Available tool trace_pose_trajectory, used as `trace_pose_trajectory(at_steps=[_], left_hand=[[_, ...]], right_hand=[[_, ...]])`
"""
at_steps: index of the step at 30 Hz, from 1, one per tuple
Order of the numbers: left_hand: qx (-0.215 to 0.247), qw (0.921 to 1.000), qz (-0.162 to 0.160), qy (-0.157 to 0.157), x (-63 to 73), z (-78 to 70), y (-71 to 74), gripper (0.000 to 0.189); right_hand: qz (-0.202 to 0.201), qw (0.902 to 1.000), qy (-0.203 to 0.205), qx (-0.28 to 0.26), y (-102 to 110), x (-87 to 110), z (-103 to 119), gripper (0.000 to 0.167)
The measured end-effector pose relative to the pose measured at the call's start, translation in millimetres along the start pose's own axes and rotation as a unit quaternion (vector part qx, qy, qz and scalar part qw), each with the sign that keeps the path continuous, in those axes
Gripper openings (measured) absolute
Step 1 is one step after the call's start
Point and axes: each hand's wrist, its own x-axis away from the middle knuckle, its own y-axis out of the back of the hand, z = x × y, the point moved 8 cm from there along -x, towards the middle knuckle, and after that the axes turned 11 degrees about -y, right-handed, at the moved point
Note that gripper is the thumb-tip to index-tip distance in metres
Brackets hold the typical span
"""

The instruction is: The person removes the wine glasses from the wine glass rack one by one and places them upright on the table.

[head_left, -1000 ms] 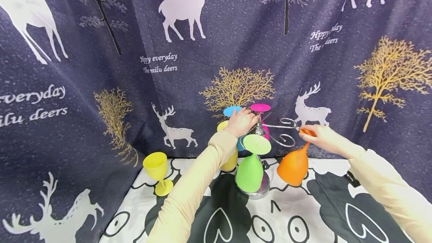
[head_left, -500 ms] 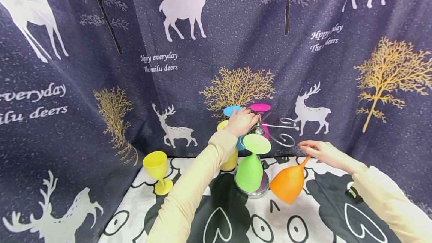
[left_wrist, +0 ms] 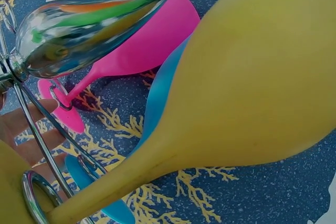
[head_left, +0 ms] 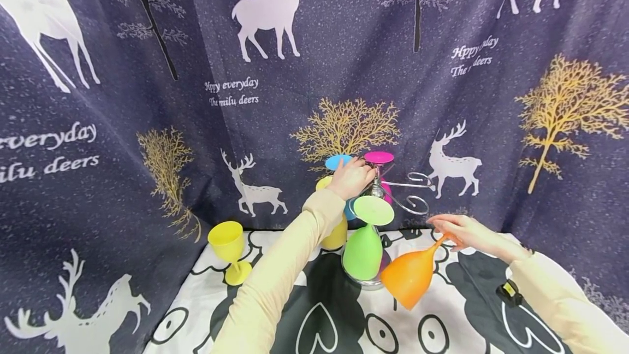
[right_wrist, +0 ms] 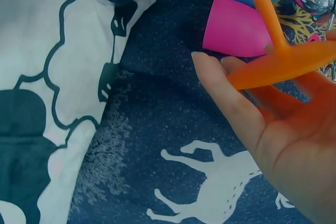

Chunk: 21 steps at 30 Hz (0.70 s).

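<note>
In the head view my right hand (head_left: 469, 234) holds an orange goblet (head_left: 408, 277) by its foot, bowl tilted down and left, in front of a chrome goblet rack (head_left: 377, 190). Thumb and fingers lie on either side of the foot (right_wrist: 294, 66) in the right wrist view. My left hand (head_left: 351, 176) grips the top of the rack, its fingers (left_wrist: 34, 148) behind the wire arms in the left wrist view. Upside down on the rack hang a green goblet (head_left: 363, 253), a blue one (head_left: 338, 162), a pink one (head_left: 379, 157) and a yellow one (left_wrist: 252, 77).
Another yellow goblet (head_left: 227, 242) stands upright at the left of the patterned cloth (head_left: 334, 305). Two curled rack arms (head_left: 415, 204) reach right with no goblet on them. A dark deer-print curtain (head_left: 275, 135) hangs close behind. A small black-and-yellow object (head_left: 509, 291) shows by the right sleeve.
The right hand has come down from the curled rack arms with the orange goblet, whose bowl has swung left and forward and tilted more. The left hand has stayed on the rack.
</note>
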Motion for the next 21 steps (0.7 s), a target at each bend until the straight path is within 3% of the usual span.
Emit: trace_pose_trajectory(at_steps=[5,11,21], left_hand=[[0.028,0.9995,-0.004,0.011,1.4,1.1,0.5,0.037],[0.02,0.9998,-0.001,0.008,1.9,0.0,1.7,0.036],[0.127,0.9908,-0.027,0.04,8.0,8.3,8.3,0.043]], right_hand=[[0.054,0.9982,0.016,-0.019,-8,1.8,0,0.042],[0.066,0.9972,0.03,-0.014,-11,1.0,-4,0.041],[0.096,0.9908,0.013,-0.095,-18,-0.2,-13,0.042]])
